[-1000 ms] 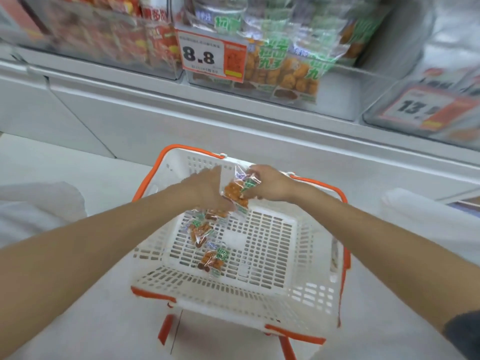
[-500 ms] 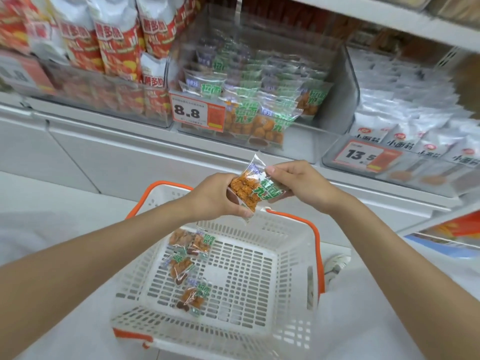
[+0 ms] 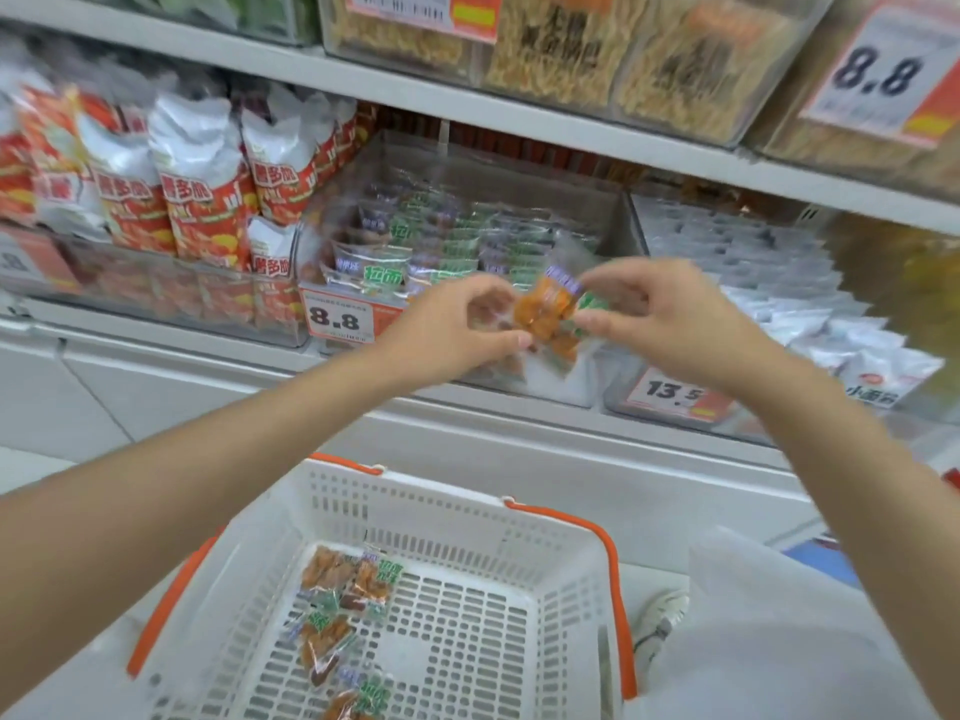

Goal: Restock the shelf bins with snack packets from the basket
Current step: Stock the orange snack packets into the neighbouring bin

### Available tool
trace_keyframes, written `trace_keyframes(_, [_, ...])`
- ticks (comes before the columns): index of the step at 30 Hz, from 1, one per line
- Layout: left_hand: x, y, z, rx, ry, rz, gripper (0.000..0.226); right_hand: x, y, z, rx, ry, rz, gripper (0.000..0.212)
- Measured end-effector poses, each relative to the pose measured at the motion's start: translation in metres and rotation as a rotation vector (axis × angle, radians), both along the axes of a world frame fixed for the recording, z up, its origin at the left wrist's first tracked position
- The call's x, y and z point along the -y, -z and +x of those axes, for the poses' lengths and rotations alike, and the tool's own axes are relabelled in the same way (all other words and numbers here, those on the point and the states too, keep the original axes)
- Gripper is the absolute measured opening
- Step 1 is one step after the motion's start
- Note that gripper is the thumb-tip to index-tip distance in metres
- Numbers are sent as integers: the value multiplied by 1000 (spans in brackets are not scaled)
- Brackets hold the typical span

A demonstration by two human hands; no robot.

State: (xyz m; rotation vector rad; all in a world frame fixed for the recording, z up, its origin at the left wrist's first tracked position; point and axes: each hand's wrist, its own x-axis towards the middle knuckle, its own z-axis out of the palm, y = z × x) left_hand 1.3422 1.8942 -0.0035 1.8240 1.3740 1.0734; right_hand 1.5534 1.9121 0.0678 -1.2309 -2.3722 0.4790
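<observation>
Two hands share one snack packet (image 3: 548,314): my left hand (image 3: 457,330) pinches its lower left edge and my right hand (image 3: 670,324) pinches its right side. The packet is blurred, but its long axis runs roughly upright, purple band on top, orange pieces facing me. It hangs before the front lip of the clear shelf bin (image 3: 618,220), just right of the 8.8 price tag (image 3: 337,319). Green-labelled packets (image 3: 467,241) are stacked inside that bin. Red-and-white bags (image 3: 202,200) crowd the bin on the left, and white packets (image 3: 857,324) fill the one on the right. The upper shelf edge (image 3: 467,103) overhangs, leaving open room above the stack. Below, the white basket (image 3: 441,491) holds several more packets (image 3: 343,579) along its left side.
</observation>
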Motion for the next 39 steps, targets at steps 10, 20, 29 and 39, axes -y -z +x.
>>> trace_keyframes(10, [-82,-30,4,-489,-107,52,40,-83,-20,13,320,161,233,32])
trace_keyframes(20, [-139,-26,28,-504,-42,-9,49,-153,20,-22,809,164,126,13])
trace_keyframes(29, [-161,-23,38,-498,-145,-7,7,-158,35,-24,1034,219,380,16])
trace_keyframes(39, [-171,-18,41,-520,-163,-34,4,-161,33,-33,1105,308,367,18])
